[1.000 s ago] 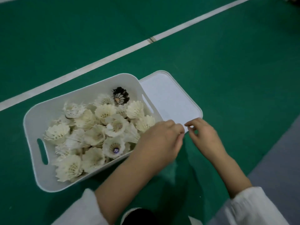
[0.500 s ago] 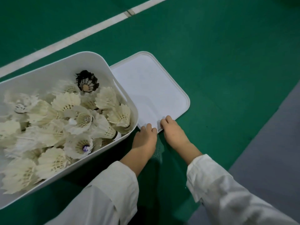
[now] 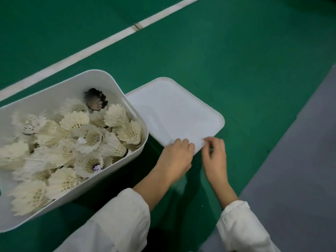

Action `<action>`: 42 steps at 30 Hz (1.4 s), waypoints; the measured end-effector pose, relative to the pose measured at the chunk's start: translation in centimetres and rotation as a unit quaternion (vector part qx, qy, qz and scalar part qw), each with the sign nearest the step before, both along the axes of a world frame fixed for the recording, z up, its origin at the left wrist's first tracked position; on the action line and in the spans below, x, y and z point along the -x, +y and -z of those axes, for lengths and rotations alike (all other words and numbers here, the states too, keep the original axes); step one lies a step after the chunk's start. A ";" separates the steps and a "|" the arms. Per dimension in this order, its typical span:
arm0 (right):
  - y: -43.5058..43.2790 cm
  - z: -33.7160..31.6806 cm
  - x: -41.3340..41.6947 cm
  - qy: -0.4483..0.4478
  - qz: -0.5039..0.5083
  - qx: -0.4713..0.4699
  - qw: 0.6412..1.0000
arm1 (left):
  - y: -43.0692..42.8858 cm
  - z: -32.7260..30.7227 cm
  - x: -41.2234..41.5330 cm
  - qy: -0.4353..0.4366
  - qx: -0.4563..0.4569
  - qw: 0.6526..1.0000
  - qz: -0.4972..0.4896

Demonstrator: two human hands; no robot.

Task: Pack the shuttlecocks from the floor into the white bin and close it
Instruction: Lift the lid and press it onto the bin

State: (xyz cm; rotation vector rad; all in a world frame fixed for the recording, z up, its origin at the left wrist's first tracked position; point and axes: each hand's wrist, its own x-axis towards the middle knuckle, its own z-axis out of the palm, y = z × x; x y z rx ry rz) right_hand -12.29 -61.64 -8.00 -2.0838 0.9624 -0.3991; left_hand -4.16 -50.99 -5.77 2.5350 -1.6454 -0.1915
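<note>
I judge packing done: feathered white shuttlecocks (image 3: pixel 72 142) fill the white plastic bin (image 3: pixel 101 73) at 9 o'clock. Beside it at 12 o'clock, flat white plastic lid (image 3: pixel 174 113). Fingers of left hand (image 3: pixel 174 157) curl on its near edge; right hand (image 3: pixel 215 159) blurred, can't tell. Closing remains.

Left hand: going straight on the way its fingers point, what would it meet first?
The white lid lying beside the bin: the left hand seems to have its fingertips at the lid's near edge. The bin itself sits left of that line.

White bin (image 3: pixel 112 84), cream shuttlecocks (image 3: pixel 76 142), green floor (image 3: pixel 236 51).
</note>
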 end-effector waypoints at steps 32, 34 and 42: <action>12.6 -9.0 -18.9 0.144 -0.147 0.052 0.977 | 32.7 -10.0 -5.7 0.119 0.077 0.734 -0.664; 12.6 -8.9 -18.7 0.144 -0.152 0.066 0.975 | 32.7 -8.9 -5.9 0.111 0.003 0.744 -0.659; 13.3 -8.5 -18.4 0.155 -0.167 0.108 0.968 | 32.4 -7.2 -6.8 0.107 0.087 0.707 -0.694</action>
